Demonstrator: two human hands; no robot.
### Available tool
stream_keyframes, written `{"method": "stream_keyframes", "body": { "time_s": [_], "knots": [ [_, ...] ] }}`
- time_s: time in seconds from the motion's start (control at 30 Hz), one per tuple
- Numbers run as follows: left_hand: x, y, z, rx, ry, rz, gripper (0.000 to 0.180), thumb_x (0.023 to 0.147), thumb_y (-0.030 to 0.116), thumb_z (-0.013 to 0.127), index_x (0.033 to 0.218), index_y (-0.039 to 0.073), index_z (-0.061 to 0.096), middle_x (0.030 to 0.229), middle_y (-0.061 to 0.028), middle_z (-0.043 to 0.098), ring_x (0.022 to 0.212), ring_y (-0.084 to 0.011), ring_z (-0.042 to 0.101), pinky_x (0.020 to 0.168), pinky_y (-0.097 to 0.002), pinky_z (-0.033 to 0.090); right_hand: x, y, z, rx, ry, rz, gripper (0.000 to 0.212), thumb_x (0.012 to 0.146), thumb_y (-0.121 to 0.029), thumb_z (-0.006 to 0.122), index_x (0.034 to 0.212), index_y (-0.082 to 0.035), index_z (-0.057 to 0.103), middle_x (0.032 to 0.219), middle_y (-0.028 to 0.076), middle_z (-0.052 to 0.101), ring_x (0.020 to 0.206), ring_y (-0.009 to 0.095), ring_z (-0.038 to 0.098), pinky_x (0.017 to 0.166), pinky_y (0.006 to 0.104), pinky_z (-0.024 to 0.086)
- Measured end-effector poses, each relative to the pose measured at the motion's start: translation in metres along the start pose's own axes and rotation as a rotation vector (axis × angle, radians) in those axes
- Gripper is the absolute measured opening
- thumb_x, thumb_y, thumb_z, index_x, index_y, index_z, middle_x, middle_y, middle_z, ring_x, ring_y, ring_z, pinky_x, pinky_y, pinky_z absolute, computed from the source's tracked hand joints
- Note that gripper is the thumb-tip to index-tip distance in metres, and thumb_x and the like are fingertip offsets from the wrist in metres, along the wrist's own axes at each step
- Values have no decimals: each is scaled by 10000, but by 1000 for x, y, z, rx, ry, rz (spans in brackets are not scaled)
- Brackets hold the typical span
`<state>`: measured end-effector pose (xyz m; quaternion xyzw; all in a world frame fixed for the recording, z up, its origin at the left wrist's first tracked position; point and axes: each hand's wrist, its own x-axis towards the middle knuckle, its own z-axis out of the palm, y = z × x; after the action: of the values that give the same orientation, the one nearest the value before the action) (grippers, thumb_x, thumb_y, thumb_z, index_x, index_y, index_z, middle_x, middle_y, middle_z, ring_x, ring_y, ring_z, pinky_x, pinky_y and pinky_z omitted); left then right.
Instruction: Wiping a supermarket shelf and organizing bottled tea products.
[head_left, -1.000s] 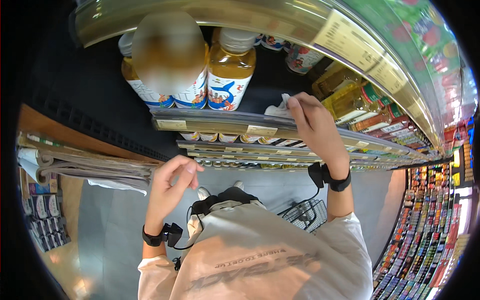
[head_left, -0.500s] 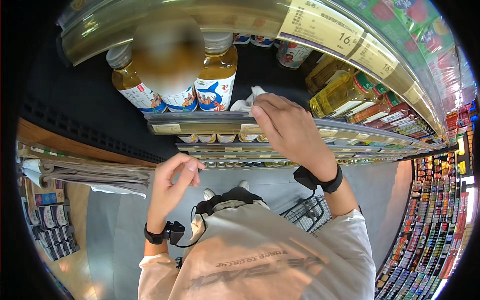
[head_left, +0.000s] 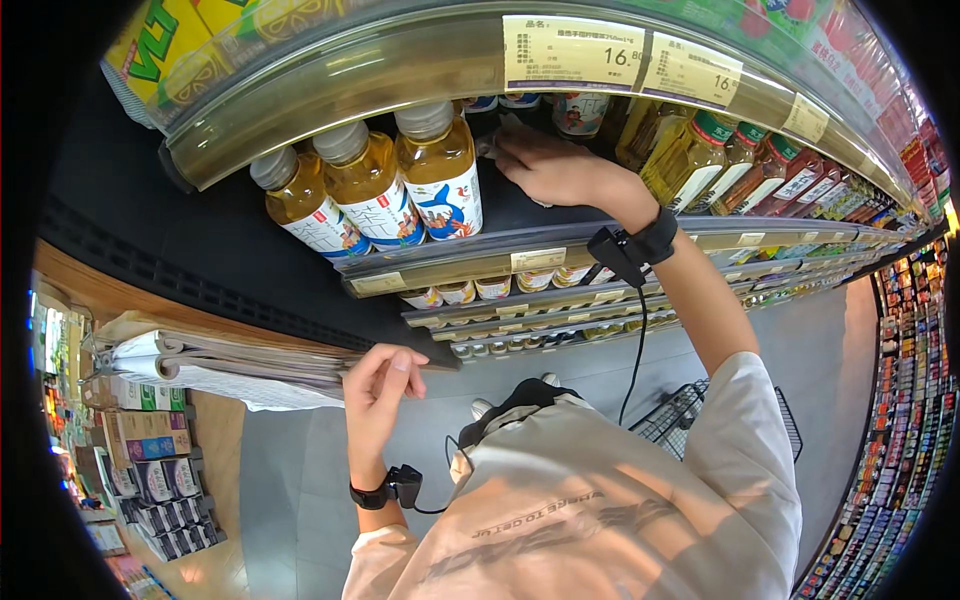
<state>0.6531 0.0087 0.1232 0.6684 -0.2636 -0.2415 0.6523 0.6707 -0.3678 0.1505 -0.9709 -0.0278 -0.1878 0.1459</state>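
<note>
My right hand reaches into the gap on a drinks shelf, pressing a crumpled white cloth against the shelf. Most of the cloth is hidden under the fingers. Left of that hand stands a front row of bottles of amber drink with white caps and blue-and-white labels; the closest is the whale-label bottle. Right of it are bottles with green caps. Lower down, my left hand hangs in front of the shelf with fingers curled in and nothing visible in them.
A price-tag rail of the shelf above overhangs the bottles. The shelf's front lip runs below my right forearm. A bundle of hanging papers is beside my left hand. A wire basket is at lower right. A cable trails from my right wrist.
My right hand has moved deeper into the shelf with the cloth, away from the front lip. The view has shifted, showing more of the left bottles. My left hand stays curled.
</note>
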Motion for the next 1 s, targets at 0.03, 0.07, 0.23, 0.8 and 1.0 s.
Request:
{"method": "stream_keyframes", "body": {
  "time_s": [0.03, 0.07, 0.23, 0.8, 1.0],
  "knots": [
    [-1, -1, -1, 0, 11, 5, 216, 1066, 164, 583, 1007, -14, 690, 747, -21, 638, 683, -78, 591, 640, -234, 488, -2, 0, -5, 60, -62, 3, 353, 1068, -272, 439, 1243, -29, 626, 1241, 196, 620, 1170, 395, 596, 1025, 449, 477],
    [-2, -1, -2, -2, 23, 10, 215, 1066, 162, 581, 1007, -13, 690, 746, -21, 638, 683, -79, 591, 640, -233, 489, -4, -5, -13, 118, -127, 4, 362, 1075, -282, 433, 1244, -28, 627, 1245, 196, 623, 1178, 399, 591, 1034, 451, 471],
    [1, -1, -4, -4, 9, -4, 216, 1068, 160, 577, 1011, -17, 686, 747, -25, 636, 685, -80, 590, 645, -234, 490, -63, -54, -40, 106, -143, -11, 391, 1066, -345, 434, 1185, -67, 682, 1234, 179, 662, 1185, 382, 613, 1014, 477, 497],
    [-7, -6, 5, 10, -227, -62, 167, 1049, 115, 597, 1026, -16, 699, 796, -39, 674, 758, -103, 646, 707, -265, 518, 18, 10, -15, 72, -382, 115, 508, 1087, -364, 384, 1500, -75, 446, 1531, 192, 447, 1419, 376, 425, 1180, 443, 333],
    [-9, -7, -2, 23, -211, -46, 213, 1066, 144, 580, 1020, -34, 688, 826, -57, 677, 756, -119, 641, 696, -272, 523, 24, 5, -23, 11, -452, 189, 565, 1085, -400, 332, 1585, -141, 374, 1666, 152, 311, 1548, 343, 253, 1261, 517, 150]
  ]
}}
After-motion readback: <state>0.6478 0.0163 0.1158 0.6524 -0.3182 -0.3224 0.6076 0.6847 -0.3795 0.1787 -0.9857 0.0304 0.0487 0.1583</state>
